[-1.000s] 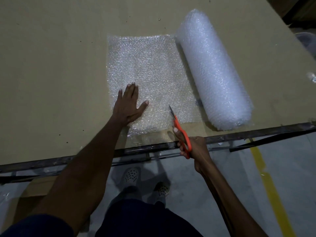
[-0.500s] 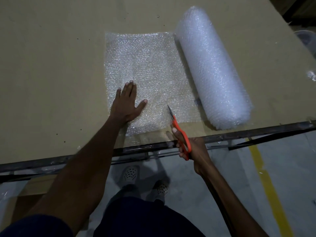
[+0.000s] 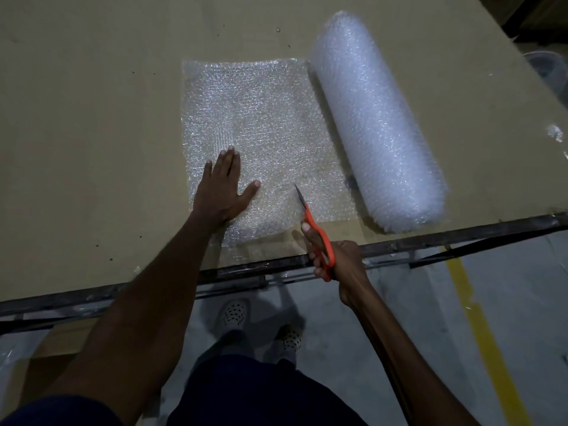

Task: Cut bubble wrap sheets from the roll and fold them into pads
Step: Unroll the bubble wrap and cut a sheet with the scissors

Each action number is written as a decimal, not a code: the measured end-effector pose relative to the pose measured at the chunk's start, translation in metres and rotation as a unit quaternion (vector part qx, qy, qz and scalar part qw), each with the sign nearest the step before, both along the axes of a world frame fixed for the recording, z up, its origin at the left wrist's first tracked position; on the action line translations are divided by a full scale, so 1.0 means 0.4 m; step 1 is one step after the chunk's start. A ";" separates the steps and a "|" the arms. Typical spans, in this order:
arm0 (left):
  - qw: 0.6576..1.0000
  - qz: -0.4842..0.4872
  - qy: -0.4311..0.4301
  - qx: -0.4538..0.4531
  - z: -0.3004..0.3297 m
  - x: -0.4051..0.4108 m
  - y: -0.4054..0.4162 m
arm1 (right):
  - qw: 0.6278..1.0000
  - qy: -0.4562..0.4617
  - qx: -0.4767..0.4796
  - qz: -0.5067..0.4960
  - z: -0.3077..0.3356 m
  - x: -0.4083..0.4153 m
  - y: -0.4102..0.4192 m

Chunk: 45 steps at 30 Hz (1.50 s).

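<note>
A thick white cylindrical roll of bubble wrap (image 3: pixel 378 121) lies on the tan board-topped bench (image 3: pixel 86 118), its long axis running from the far middle towards the near right, its near end close to the bench's dark metal front edge. From its left side a flat, clear sheet of bubble wrap (image 3: pixel 261 124) is unrolled leftward across the bench, still joined to the roll along its right edge; the sheet's longer side runs near to far.

The left hand (image 3: pixel 222 189) lies flat on the near left part of the sheet, fingers straight and close together pointing far, thumb spread out to the right, pressing the wrap down.

The right hand (image 3: pixel 336 256), at the bench's near edge, has its grip curled round the orange handles of a pair of scissors (image 3: pixel 313 226). The blades point far and slightly left, the tip lying over the near part of the sheet, between the left thumb and the roll. Whether the blades are parted cannot be told.
</note>
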State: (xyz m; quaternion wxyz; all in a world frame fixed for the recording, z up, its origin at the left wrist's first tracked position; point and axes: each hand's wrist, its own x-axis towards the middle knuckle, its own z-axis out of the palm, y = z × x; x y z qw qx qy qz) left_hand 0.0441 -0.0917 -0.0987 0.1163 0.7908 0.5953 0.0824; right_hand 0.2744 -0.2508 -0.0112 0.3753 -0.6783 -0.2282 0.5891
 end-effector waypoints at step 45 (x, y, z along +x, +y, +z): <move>1.000 0.008 0.009 -0.010 0.001 0.001 0.003 | 0.999 -0.034 0.001 -0.001 0.038 -0.030 0.072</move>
